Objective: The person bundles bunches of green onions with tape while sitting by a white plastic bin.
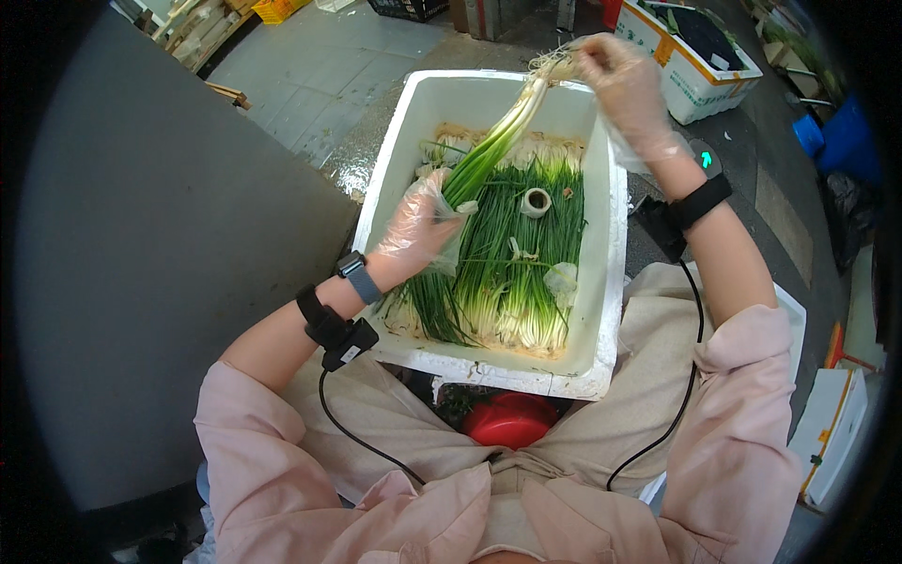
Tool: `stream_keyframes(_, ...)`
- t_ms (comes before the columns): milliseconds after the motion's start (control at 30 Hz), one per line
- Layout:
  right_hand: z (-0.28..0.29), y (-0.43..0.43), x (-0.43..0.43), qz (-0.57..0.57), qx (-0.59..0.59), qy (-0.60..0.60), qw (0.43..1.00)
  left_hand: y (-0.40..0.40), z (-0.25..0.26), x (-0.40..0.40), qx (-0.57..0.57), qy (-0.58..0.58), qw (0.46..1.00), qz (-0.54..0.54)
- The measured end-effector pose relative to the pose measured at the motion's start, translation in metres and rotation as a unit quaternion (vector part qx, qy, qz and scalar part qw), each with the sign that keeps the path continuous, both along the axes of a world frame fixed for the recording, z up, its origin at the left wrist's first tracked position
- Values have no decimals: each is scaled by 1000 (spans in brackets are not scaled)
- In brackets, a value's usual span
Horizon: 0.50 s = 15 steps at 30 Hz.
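Note:
My left hand (pixel 423 222), in a clear plastic glove, is closed around the green leaves of a bunch of scallions (pixel 504 134). The bunch slants up to the right over a white foam box (pixel 612 282), its white root ends uppermost. At those roots, beyond the box's far rim, my gloved right hand (pixel 624 84) has its fingers pinched on thin strands. Rows of scallions (pixel 521 282) fill the box floor. On them lie a small roll (pixel 535 203), probably of tape, and a crumpled piece of clear plastic (pixel 561 283).
A grey panel (pixel 176 247) stands close on the left. A second foam box (pixel 694 77) sits at the back right. Below the near rim is a red plastic object (pixel 509 421). Cables run from both wrist devices. A yellow crate (pixel 278 8) lies far back.

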State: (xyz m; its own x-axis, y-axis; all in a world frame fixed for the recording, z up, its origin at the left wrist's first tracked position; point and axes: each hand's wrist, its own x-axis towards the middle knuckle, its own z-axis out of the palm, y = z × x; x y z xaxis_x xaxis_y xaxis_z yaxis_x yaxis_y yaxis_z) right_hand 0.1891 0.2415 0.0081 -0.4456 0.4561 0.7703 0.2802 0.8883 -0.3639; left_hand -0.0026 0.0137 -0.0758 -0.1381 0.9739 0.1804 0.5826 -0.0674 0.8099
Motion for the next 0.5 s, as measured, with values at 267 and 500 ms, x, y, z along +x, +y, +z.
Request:
stream_keyframes(267,-9,17,23,-47,-181,54,981,-3,12,-26,6,266,960,85)
stream_keyframes(500,-23,-40,-14,76,-104,-155,980,9,32,-19,33,368,925,89)
